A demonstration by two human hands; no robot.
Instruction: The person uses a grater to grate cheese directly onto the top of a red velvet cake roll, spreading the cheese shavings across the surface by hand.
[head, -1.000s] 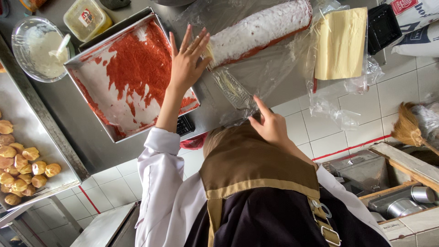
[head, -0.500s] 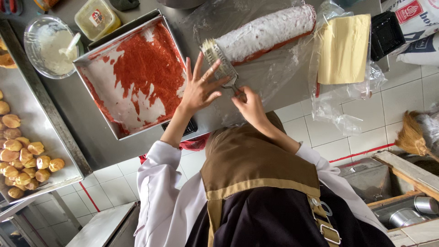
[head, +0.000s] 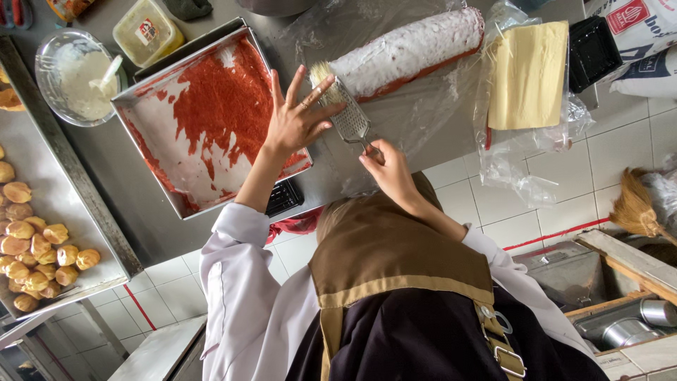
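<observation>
The steel counter [head: 127,212] carried a baking tray [head: 211,120] smeared red, and just beside the tray lay a white-coated roll cake [head: 409,49] on plastic wrap. The grater [head: 345,113] had come up against the roll's near end since a moment earlier. The right hand [head: 384,166] gripped its handle; the left hand [head: 296,120] pressed it, fingers spread.
</observation>
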